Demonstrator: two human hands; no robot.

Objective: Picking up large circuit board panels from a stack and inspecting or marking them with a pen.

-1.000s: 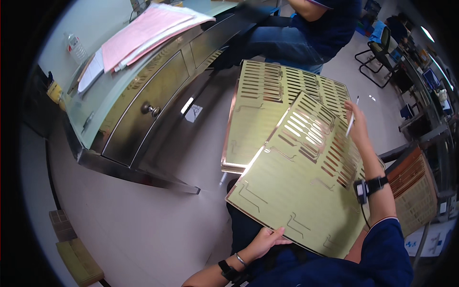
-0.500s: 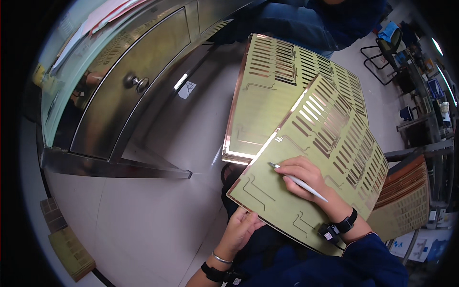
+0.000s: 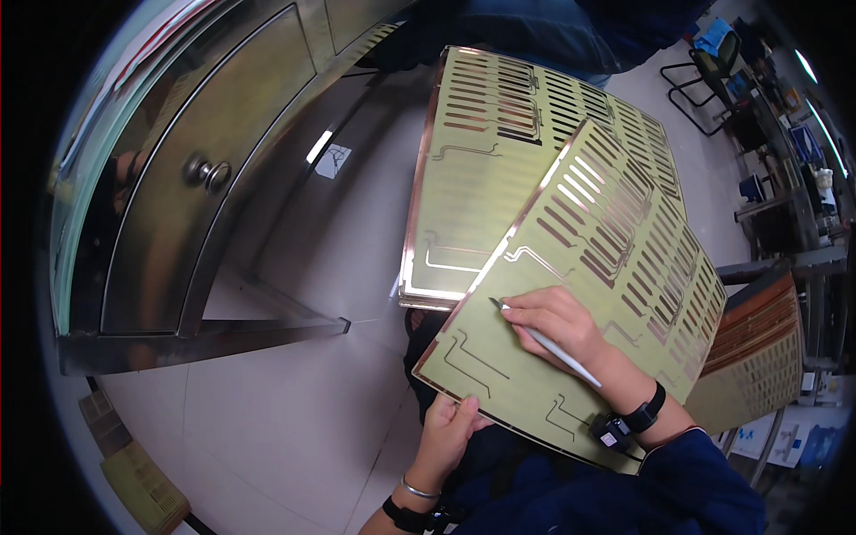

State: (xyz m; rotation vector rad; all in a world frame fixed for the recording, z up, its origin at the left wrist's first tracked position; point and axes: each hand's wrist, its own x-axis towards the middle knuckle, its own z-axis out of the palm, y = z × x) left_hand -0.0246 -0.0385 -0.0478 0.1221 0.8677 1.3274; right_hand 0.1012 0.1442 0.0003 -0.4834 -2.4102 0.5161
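Note:
A yellow-green circuit board panel point(image 3: 615, 259) with copper tracks and rows of dark slots lies tilted across my lap. My left hand point(image 3: 448, 434) pinches its near left edge, thumb on top. Over the panel's left part rests my right hand point(image 3: 560, 323), fingers closed like a pen grip round a slim white-handled craft knife point(image 3: 560, 352). The knife's dark tip points left, at or just above the bare green surface; contact cannot be made out. Beyond the panel, and partly covered by it, is a stack of similar boards point(image 3: 473, 196) with copper edges.
A metal cabinet with a round drawer knob point(image 3: 214, 174) stands at the left. More boards point(image 3: 753, 379) lean in a rack at the right. Another person in blue point(image 3: 553, 36) is at the far side. A chair point(image 3: 709, 80) stands far right; small panels point(image 3: 147, 486) lie lower left.
The view has shifted slightly, so the cabinet appears farther left and lower. Both hands keep their grips; the knife and panel have barely moved relative to each other.

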